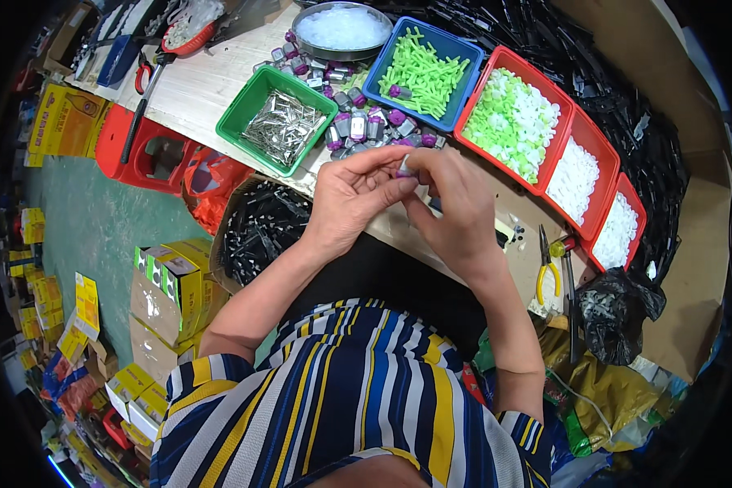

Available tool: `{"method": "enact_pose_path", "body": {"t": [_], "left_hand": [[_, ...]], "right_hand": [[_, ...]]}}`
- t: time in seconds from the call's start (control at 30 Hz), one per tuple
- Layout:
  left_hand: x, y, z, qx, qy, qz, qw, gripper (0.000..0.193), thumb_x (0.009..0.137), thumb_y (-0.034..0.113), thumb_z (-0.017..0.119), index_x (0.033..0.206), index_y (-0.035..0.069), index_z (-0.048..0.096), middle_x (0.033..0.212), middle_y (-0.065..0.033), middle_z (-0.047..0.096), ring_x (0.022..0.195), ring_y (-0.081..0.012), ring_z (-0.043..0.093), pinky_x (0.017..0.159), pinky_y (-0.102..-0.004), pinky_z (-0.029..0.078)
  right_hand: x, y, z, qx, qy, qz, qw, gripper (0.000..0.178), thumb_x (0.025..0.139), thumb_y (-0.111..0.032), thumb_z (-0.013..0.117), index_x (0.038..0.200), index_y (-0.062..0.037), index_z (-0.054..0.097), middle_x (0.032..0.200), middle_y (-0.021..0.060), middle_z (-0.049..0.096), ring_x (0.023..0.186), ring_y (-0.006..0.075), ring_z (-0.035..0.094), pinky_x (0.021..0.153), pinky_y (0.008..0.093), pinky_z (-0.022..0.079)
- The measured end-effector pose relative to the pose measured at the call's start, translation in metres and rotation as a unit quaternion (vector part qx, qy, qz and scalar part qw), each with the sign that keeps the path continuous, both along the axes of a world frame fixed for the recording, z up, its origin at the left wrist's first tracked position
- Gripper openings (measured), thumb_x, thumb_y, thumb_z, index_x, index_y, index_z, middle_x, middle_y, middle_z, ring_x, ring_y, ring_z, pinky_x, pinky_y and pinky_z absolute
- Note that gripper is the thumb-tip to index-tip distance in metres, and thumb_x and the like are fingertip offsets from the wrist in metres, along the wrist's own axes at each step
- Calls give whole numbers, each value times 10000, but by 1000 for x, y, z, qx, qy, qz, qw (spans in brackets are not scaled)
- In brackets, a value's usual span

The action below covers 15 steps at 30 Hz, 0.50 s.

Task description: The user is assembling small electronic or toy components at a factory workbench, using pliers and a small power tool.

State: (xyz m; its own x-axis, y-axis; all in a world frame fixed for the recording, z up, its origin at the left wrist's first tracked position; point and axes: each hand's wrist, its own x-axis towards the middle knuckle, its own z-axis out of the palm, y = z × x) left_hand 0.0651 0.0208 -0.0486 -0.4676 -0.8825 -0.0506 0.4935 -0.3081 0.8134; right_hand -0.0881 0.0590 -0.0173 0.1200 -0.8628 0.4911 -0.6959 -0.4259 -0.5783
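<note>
My left hand and my right hand meet over the front of the table. Their fingertips pinch one small silver-and-purple part, mostly covered by the fingers. Just beyond lies a heap of similar silver-and-purple parts. Left of the heap stands a green bin holding thin metal pieces. Behind my right hand is a blue bin of light-green plastic sticks, with one silver-and-purple part lying on them.
A red bin of green and white pieces and two smaller red bins of white pieces curve along the right. A round metal pan sits at the back. Yellow-handled pliers lie right of my arm. Black strips fill a box below the table edge.
</note>
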Motion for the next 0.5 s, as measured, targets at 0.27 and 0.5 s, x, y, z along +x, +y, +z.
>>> {"method": "enact_pose_path", "body": {"t": [0.27,0.5], "left_hand": [[17,-16,10,-75,-174,-231,954,393,742,-61,769,1124,-33,682,967,-57,681,871,-98,619,777,-237,511],[6,-10,6,8,-136,-314,940,425,692,-70,808,1100,-49,691,947,-88,711,824,-118,655,748,-235,526]], "right_hand": [[-35,28,14,105,51,69,991,415,742,21,729,1140,-76,662,902,90,611,789,267,617,681,351,500],[-42,50,20,119,62,72,988,351,702,-54,788,1036,-72,679,893,67,617,805,256,623,682,364,476]]}}
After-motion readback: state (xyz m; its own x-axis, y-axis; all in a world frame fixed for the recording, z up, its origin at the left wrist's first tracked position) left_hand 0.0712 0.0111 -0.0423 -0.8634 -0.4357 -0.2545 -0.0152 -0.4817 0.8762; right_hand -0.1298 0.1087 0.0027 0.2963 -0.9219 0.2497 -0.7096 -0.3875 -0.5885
